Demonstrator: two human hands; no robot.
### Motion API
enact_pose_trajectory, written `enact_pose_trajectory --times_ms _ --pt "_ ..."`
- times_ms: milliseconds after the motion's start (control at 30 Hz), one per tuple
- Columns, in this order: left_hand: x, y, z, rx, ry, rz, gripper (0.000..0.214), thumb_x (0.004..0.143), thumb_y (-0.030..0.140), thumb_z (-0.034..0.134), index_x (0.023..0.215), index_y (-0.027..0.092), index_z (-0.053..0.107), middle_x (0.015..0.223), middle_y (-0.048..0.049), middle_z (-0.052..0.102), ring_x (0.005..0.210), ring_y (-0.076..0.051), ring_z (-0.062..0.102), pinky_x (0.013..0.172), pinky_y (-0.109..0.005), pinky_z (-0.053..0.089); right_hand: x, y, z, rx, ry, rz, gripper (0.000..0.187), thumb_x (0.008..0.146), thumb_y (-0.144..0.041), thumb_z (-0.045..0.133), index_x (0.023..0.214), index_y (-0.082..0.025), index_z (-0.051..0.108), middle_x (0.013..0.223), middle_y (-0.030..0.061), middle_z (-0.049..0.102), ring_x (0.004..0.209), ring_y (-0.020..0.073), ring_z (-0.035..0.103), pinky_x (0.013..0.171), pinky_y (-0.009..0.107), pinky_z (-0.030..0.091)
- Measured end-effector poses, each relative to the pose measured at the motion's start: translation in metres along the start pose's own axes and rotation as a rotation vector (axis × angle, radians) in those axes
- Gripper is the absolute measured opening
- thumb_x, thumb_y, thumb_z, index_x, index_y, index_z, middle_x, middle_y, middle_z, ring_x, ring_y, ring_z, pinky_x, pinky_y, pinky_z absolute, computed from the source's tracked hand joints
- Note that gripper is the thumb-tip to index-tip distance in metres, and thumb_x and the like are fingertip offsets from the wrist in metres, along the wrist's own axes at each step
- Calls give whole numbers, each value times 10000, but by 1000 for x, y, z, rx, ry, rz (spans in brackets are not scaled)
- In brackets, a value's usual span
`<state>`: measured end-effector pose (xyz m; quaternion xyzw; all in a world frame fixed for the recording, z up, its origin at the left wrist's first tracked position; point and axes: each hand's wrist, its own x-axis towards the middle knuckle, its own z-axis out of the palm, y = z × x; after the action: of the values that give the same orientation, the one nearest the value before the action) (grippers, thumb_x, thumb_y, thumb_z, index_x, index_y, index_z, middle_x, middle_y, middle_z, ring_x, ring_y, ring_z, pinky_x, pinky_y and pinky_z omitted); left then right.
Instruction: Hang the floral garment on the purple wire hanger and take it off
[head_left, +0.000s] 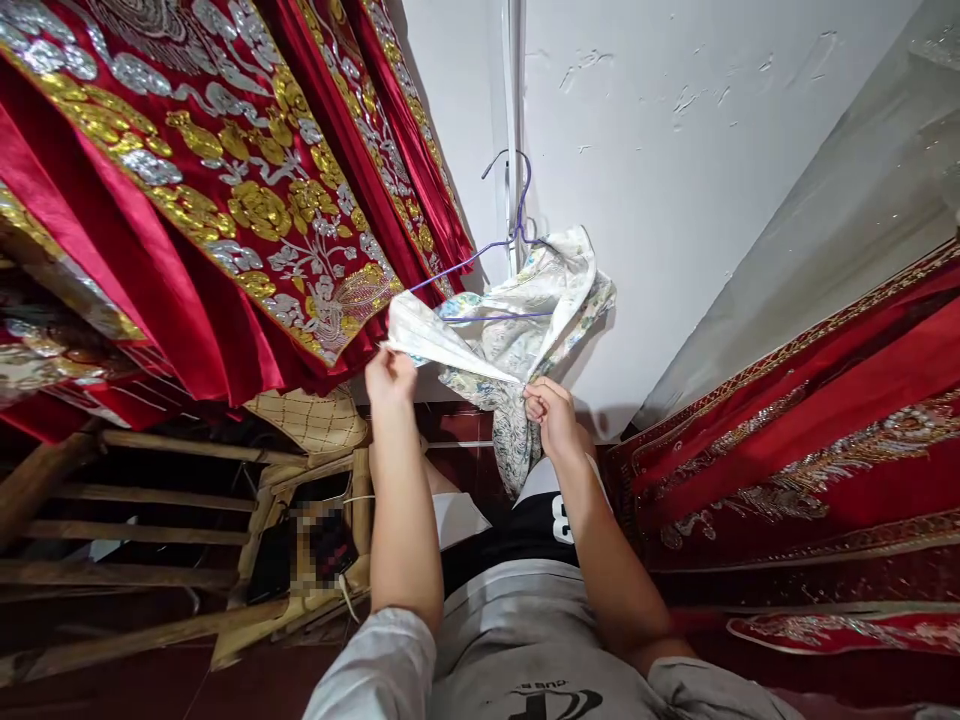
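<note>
A pale floral-patterned garment (517, 330) hangs on a purple wire hanger (516, 215) hooked onto a white vertical pipe (514, 90) on the wall. My left hand (390, 376) is closed, pinching the garment's left edge and pulling it out sideways. My right hand (549, 410) is closed on a bunched lower part of the same garment. Both arms reach up from my grey shirt.
Red satin garments with gold and silver embroidery (225, 200) hang close on the left. More red embroidered cloth (810, 470) lies on the right. A wooden frame (150, 500) stands low left. The white wall (675, 150) is straight ahead.
</note>
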<state>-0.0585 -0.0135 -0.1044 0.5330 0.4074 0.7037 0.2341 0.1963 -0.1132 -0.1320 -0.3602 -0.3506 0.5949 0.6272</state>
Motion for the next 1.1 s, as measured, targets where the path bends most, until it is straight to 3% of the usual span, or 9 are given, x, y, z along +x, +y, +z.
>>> enact_pose_trajectory --times_ms 100,233,400,500,567,767,833,933,1100 --pt "-60 -15 25 -288 262 -403 247 988 228 444 784 173 571 703 -39 620 772 -144 650 797 -290 557 -8 2 -6 -33 16 13 235 715 -289 628 594 -218 440 480 -80 315 455 78 263 475 255 184" --pt "-112 -9 55 -375 320 -558 65 842 213 655 869 155 669 813 -26 682 763 -131 646 744 -233 529 -11 -3 -29 -247 -72 97 227 709 -299 604 563 -216 452 459 -76 315 457 81 257 487 260 182" --pt "-122 39 59 -318 -135 -340 277 878 451 707 849 177 676 843 -15 664 798 -148 630 763 -242 503 -7 -2 -45 -651 -183 214 275 798 -418 649 631 -206 594 571 -9 540 586 142 482 565 271 356" --pt "-131 81 67 -272 -432 -156 269 959 453 618 882 197 653 987 -58 687 1068 -225 661 959 -324 496 -1 -5 -31 -480 -110 168 440 868 -646 556 887 -226 689 780 30 672 748 192 605 688 304 478" --pt "-139 105 73 -100 -583 -69 226 994 395 574 909 205 661 1047 -80 695 1228 -262 620 1065 -373 454 2 -14 -17 -273 -261 254 605 863 -775 477 998 -224 689 856 53 704 858 225 656 769 330 524" --pt "-141 110 58 275 -472 49 440 1015 400 524 1424 241 496 1529 -125 475 1525 -275 323 1261 -469 228 6 -58 6 -205 -857 503 650 788 -765 630 1053 -175 693 936 89 746 921 254 703 825 365 554" --pt "-139 93 45 266 -555 -54 678 976 464 578 1561 234 323 1625 -142 343 1534 -289 295 1252 -456 259 12 -74 8 -370 -894 430 513 698 -541 830 1020 -161 710 934 73 751 868 230 700 808 339 545" --pt "-141 67 24 198 -916 -280 577 952 556 561 1378 167 561 1365 -129 628 1282 -312 574 1075 -407 480 32 -96 6 -615 -798 91 321 631 -272 850 908 -159 733 881 40 742 822 209 679 777 317 525" --pt "-131 60 -9 745 -1069 -309 512 911 632 513 910 159 708 888 -89 741 825 -289 677 728 -334 520 96 -111 -9 -859 -290 -541 288 653 -195 732 938 -178 768 985 79 759 975 274 676 934 401 504"
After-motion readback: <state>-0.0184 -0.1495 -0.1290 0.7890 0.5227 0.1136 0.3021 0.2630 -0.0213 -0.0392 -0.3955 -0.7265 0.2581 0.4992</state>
